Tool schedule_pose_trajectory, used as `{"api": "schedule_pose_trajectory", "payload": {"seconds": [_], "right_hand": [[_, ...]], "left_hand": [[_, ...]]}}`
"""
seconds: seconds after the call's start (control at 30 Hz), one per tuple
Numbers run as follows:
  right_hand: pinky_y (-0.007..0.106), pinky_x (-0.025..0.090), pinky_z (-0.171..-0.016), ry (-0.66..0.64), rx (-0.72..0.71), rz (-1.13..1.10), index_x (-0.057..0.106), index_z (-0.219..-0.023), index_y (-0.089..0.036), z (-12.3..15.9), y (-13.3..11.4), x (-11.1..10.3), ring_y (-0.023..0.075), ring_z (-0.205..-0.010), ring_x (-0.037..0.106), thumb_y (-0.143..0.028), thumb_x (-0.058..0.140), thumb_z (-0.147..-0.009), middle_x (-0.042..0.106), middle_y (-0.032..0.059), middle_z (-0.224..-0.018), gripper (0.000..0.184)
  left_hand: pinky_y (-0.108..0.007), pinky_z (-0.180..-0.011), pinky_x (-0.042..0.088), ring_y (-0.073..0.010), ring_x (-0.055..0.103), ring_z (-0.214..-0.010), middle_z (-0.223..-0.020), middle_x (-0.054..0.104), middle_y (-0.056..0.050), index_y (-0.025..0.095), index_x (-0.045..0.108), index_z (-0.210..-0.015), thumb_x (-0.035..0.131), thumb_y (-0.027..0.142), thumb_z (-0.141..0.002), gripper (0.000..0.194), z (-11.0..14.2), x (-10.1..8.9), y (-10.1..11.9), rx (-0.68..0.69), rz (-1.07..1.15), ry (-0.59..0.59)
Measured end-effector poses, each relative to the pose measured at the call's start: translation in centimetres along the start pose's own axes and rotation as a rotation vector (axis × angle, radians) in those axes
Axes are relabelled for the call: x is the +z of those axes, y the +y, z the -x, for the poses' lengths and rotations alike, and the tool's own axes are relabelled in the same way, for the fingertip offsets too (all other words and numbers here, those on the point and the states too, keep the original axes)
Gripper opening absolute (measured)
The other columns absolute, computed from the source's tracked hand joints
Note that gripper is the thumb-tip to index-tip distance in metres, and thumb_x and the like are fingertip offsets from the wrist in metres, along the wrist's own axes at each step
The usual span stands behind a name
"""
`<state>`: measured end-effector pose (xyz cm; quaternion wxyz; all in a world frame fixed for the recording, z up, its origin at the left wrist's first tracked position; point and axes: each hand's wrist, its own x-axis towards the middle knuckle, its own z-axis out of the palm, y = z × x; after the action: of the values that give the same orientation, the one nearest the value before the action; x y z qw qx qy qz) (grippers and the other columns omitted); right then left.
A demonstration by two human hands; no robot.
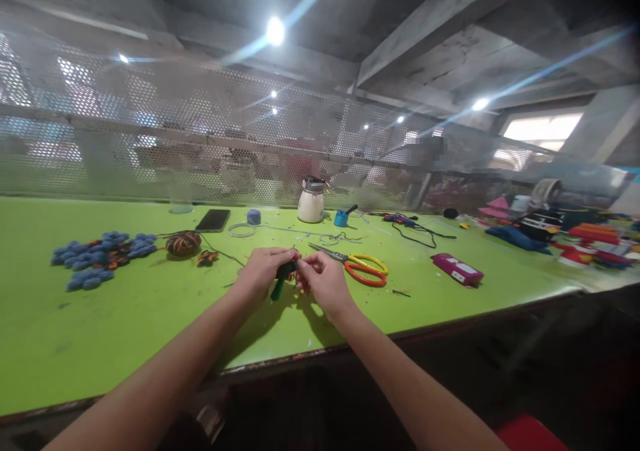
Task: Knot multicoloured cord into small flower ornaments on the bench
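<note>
My left hand [260, 270] is closed, with the green handle of a crochet hook [277, 290] sticking out below its fingers. Close against it, my right hand [323, 279] pinches a small piece of dark and orange crochet work [299, 279]. Fingers cover most of this piece and the tip of the hook. A ball of brown-orange yarn [183, 244] lies to the left, its strand running toward my hands. Beside the ball rests a small orange-black crocheted flower [207, 258]. Just right of my right hand are scissors [367, 269] with yellow and orange handles.
Blue crocheted flowers [90, 264] are grouped at the left of the green table [165, 331]. Toward the back stand a phone [213, 220], a blue yarn ball [254, 217], a pale jar [311, 203] and a blue pot [341, 218]. A purple box [457, 269] lies right.
</note>
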<state>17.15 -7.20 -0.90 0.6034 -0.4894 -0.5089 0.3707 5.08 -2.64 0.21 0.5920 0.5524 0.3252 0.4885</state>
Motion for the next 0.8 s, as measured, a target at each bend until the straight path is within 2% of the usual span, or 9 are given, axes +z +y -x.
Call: {"api": "schedule_pose_trajectory", "payload": {"seconds": [0.1, 0.2, 0.27, 0.37, 0.47, 0.6, 0.67, 0.73, 0.8], "right_hand": [[0.021, 0.039, -0.043, -0.024, -0.012, 0.002, 0.054, -0.067, -0.015, 0.0, 0.0, 0.8, 0.0087, -0.044, 0.049, -0.037, 0.063, -0.072, 0.055, -0.0034, -0.052, 0.024], [0.021, 0.04, -0.046, -0.052, 0.043, -0.068, 0.055, -0.068, -0.015, 0.0, -0.1, 1.7, 0.0087, -0.047, 0.05, -0.034, 0.063, -0.071, 0.055, -0.0033, -0.054, 0.021], [0.022, 0.043, -0.05, -0.044, 0.082, -0.139, 0.054, -0.071, -0.015, 0.0, -0.1, 2.4, 0.0097, -0.052, 0.053, -0.028, 0.065, -0.067, 0.057, -0.003, -0.058, 0.018], [0.023, 0.047, -0.054, -0.037, 0.11, -0.247, 0.053, -0.073, -0.015, 0.1, 0.2, 3.5, 0.0103, -0.056, 0.055, -0.02, 0.069, -0.058, 0.057, -0.0039, -0.06, 0.023], [0.022, 0.047, -0.055, -0.029, 0.15, -0.343, 0.054, -0.075, -0.015, 0.1, 0.6, 4.5, 0.0099, -0.056, 0.056, -0.017, 0.071, -0.051, 0.059, -0.0043, -0.061, 0.029], [0.022, 0.042, -0.045, -0.032, 0.114, -0.356, 0.055, -0.07, -0.014, 0.3, 0.9, 4.5, 0.0091, -0.046, 0.052, -0.025, 0.073, -0.055, 0.056, -0.0044, -0.054, 0.026], [0.021, 0.038, -0.041, -0.025, 0.063, -0.324, 0.056, -0.07, -0.014, 0.4, 0.8, 3.9, 0.0087, -0.043, 0.05, -0.03, 0.071, -0.059, 0.055, -0.0047, -0.052, 0.025], [0.02, 0.037, -0.039, -0.012, 0.019, -0.293, 0.056, -0.07, -0.014, 0.6, 0.6, 3.3, 0.0081, -0.042, 0.049, -0.032, 0.07, -0.062, 0.053, -0.0054, -0.051, 0.024], [0.02, 0.037, -0.039, -0.008, -0.001, -0.267, 0.054, -0.07, -0.015, 0.8, 0.5, 2.7, 0.0081, -0.042, 0.05, -0.031, 0.07, -0.062, 0.054, -0.0057, -0.052, 0.025]], "left_hand": [[-0.025, -0.049, 0.044, -0.0147, 0.056, -0.051, -0.053, 0.061, -0.002, 0.009, 0.07, -0.069, 0.071, 0.029, -0.06, 0.022, 0.0, 0.0, -0.1, 0.037, 0.096, 0.039], [-0.025, -0.04, 0.042, -0.0141, 0.053, -0.045, -0.052, 0.06, -0.001, 0.009, 0.07, -0.075, 0.071, 0.031, -0.06, 0.026, 0.1, 0.1, 0.0, 0.018, 0.184, 0.075], [-0.025, -0.038, 0.041, -0.0136, 0.054, -0.044, -0.059, 0.063, -0.002, 0.009, 0.07, -0.079, 0.071, 0.03, -0.06, 0.029, 0.2, 0.3, 0.2, -0.002, 0.211, 0.139], [-0.023, -0.041, 0.044, -0.0128, 0.058, -0.05, -0.071, 0.067, -0.005, 0.008, 0.07, -0.082, 0.071, 0.029, -0.061, 0.029, 0.3, 0.5, 0.5, 0.006, 0.205, 0.257], [-0.024, -0.045, 0.046, -0.012, 0.058, -0.05, -0.073, 0.068, -0.005, 0.009, 0.069, -0.085, 0.07, 0.032, -0.063, 0.032, 0.3, 0.6, 0.8, 0.002, 0.171, 0.3], [-0.025, -0.041, 0.041, -0.0123, 0.053, -0.045, -0.067, 0.066, -0.004, 0.011, 0.069, -0.089, 0.064, 0.038, -0.068, 0.035, 0.4, 0.1, 1.3, 0.017, -0.067, 0.238], [-0.025, -0.048, 0.043, -0.0148, 0.057, -0.055, -0.071, 0.067, -0.005, 0.011, 0.07, -0.081, 0.064, 0.037, -0.068, 0.03, 0.3, -0.4, 1.7, 0.132, -0.221, 0.186], [-0.027, -0.062, 0.047, -0.0182, 0.06, -0.072, -0.079, 0.068, -0.006, 0.012, 0.071, -0.075, 0.065, 0.03, -0.064, 0.021, 0.1, -0.8, 1.9, 0.254, -0.325, 0.118], [-0.029, -0.069, 0.047, -0.0196, 0.061, -0.078, -0.084, 0.067, -0.006, 0.013, 0.072, -0.078, 0.064, 0.025, -0.063, 0.021, -0.2, -1.2, 2.0, 0.294, -0.385, 0.035]]}}
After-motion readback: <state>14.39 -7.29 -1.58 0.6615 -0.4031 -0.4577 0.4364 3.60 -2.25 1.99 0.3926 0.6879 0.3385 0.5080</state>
